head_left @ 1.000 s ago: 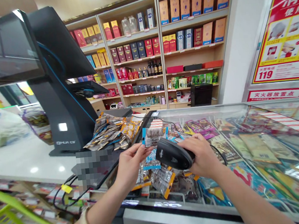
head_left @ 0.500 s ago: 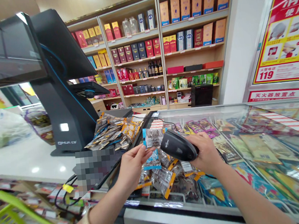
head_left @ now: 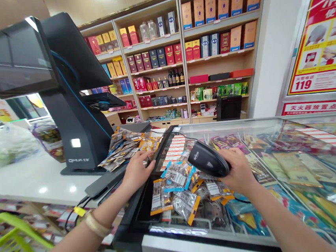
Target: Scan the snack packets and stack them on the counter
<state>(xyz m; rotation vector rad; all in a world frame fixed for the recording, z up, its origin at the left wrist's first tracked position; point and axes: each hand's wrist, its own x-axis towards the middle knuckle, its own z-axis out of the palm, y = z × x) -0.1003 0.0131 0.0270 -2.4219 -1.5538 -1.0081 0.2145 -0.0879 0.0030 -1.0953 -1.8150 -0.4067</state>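
Note:
My right hand [head_left: 240, 173] is closed around a black barcode scanner [head_left: 207, 162], held just above the glass lid of a freezer case [head_left: 278, 159]. Under the scanner lies a loose heap of small snack packets [head_left: 180, 192] with blue and orange edges. My left hand [head_left: 136, 170] reaches left over the lid's edge, palm down and fingers stretched out. Its fingertips touch a second pile of snack packets [head_left: 125, 146] at the foot of the till. I see nothing gripped in that hand.
A black till with a screen [head_left: 63, 92] stands on the white counter [head_left: 27, 179]. A filled plastic bag [head_left: 3, 144] lies at far left, a green basket [head_left: 10, 244] below. Shelves of boxed goods [head_left: 178, 49] line the back wall; a red poster [head_left: 320, 44] hangs right.
My left hand held a blue-edged packet up to the scanner; it has lowered and swung left onto the pile by the till. The scanner drifted slightly right and up.

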